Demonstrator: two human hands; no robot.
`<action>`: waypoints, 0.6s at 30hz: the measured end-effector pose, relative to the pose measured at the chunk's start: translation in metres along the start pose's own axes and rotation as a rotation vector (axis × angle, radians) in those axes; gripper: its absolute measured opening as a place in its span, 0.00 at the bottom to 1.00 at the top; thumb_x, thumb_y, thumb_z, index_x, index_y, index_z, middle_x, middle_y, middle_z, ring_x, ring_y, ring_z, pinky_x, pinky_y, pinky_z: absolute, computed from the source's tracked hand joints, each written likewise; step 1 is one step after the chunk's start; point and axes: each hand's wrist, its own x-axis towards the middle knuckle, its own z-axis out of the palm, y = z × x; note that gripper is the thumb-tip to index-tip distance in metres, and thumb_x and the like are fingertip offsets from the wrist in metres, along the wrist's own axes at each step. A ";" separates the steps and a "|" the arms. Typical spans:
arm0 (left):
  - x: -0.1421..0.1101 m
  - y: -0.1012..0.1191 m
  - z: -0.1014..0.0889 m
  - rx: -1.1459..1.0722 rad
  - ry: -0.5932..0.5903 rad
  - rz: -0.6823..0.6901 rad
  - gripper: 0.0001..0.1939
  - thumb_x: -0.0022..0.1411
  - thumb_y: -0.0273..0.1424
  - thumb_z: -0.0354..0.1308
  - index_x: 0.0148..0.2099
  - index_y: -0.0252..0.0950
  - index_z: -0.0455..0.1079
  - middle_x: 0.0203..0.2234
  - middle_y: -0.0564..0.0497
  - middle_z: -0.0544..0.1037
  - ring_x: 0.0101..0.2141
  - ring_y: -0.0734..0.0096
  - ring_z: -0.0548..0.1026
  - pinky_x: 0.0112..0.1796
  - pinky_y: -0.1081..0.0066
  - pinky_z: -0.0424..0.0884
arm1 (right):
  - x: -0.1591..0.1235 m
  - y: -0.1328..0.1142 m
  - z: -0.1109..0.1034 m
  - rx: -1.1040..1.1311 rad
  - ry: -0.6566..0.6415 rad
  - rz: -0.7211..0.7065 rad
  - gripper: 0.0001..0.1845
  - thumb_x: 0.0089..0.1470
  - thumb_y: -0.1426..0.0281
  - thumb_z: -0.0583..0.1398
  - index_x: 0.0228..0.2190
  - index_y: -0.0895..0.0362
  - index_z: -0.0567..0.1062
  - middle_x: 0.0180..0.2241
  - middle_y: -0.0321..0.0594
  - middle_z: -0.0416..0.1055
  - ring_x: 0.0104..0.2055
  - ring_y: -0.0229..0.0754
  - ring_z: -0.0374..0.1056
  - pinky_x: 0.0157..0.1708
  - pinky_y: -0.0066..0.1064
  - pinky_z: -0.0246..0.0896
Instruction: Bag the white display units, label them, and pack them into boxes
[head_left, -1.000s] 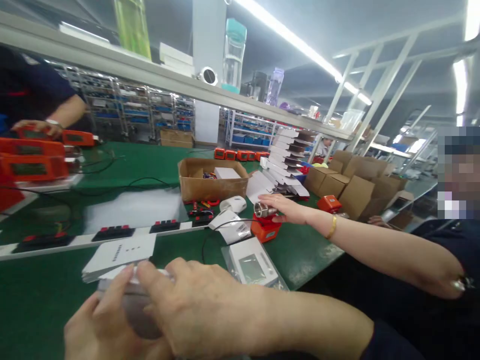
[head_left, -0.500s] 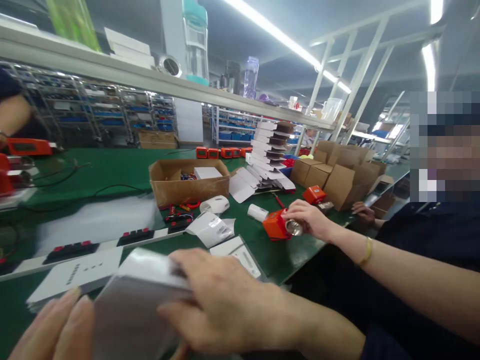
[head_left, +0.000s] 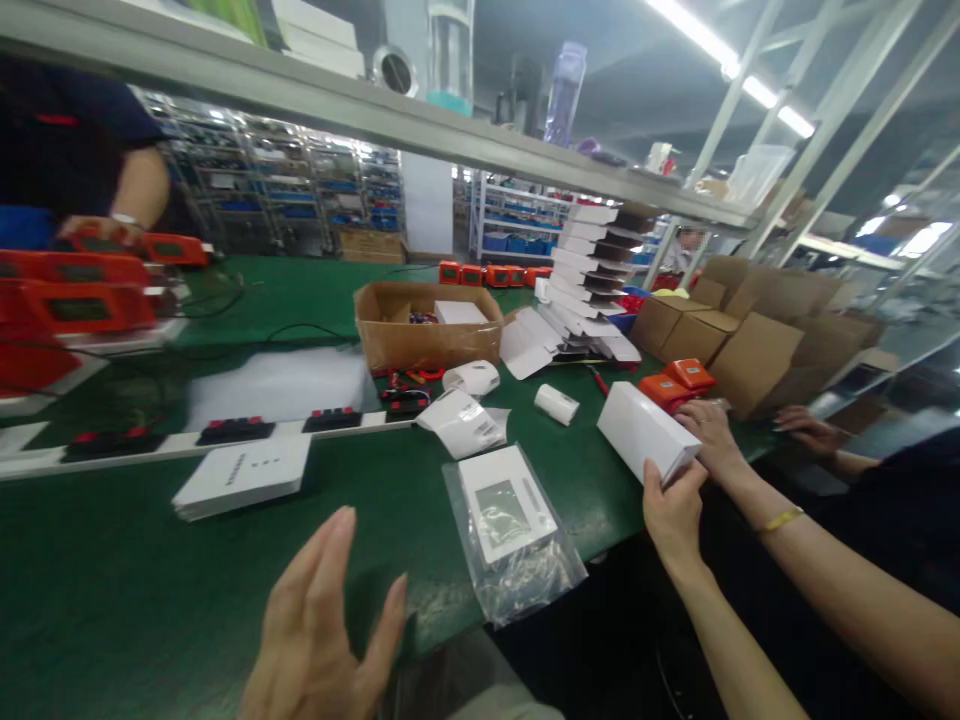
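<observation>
My left hand [head_left: 322,625] is held low over the green bench, fingers spread and nothing in them. Reaching to the right, my right hand [head_left: 679,515] grips the near end of a long white box [head_left: 645,430]. I cannot tell whether the box rests on the bench. Just beyond it are orange devices [head_left: 675,382], with a co-worker's hand [head_left: 712,438] beside them. Between my hands lies a clear plastic bag [head_left: 517,585] holding a white printed card [head_left: 506,505]. A stack of white printed sheets or booklets [head_left: 247,470] is to the left of it.
A cardboard box [head_left: 427,345] of parts stands mid-bench, with curled white labels [head_left: 461,425] in front. Folded white cartons [head_left: 592,270] are stacked behind. Brown cartons [head_left: 757,350] stand right. Blurred orange devices [head_left: 82,300] and another person's hand [head_left: 105,228] are left. A shelf [head_left: 480,145] crosses above.
My right hand has carried the white box from close in front of me to the right, beside the co-worker. My left hand is now away from the box. The view has shifted right.
</observation>
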 end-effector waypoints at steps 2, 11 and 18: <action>-0.006 -0.001 0.003 0.068 -0.068 0.000 0.35 0.63 0.40 0.52 0.67 0.35 0.45 0.58 0.39 0.62 0.56 0.52 0.65 0.54 0.51 0.66 | 0.003 0.019 0.010 -0.069 -0.029 0.026 0.34 0.51 0.52 0.55 0.49 0.66 0.58 0.42 0.65 0.70 0.43 0.64 0.70 0.39 0.54 0.63; -0.023 0.019 0.002 0.005 -0.229 0.089 0.23 0.64 0.37 0.52 0.58 0.33 0.60 0.48 0.41 0.72 0.49 0.62 0.72 0.49 0.64 0.71 | -0.036 -0.015 -0.031 -0.132 -0.089 -0.332 0.30 0.55 0.58 0.57 0.54 0.62 0.63 0.49 0.56 0.66 0.50 0.57 0.64 0.51 0.51 0.59; -0.033 0.046 0.006 -0.297 -0.414 -0.161 0.12 0.66 0.38 0.49 0.32 0.40 0.68 0.24 0.54 0.76 0.24 0.73 0.76 0.28 0.76 0.72 | -0.109 -0.037 -0.024 0.039 -0.654 -0.871 0.22 0.56 0.76 0.58 0.52 0.56 0.66 0.47 0.48 0.68 0.49 0.46 0.67 0.47 0.36 0.68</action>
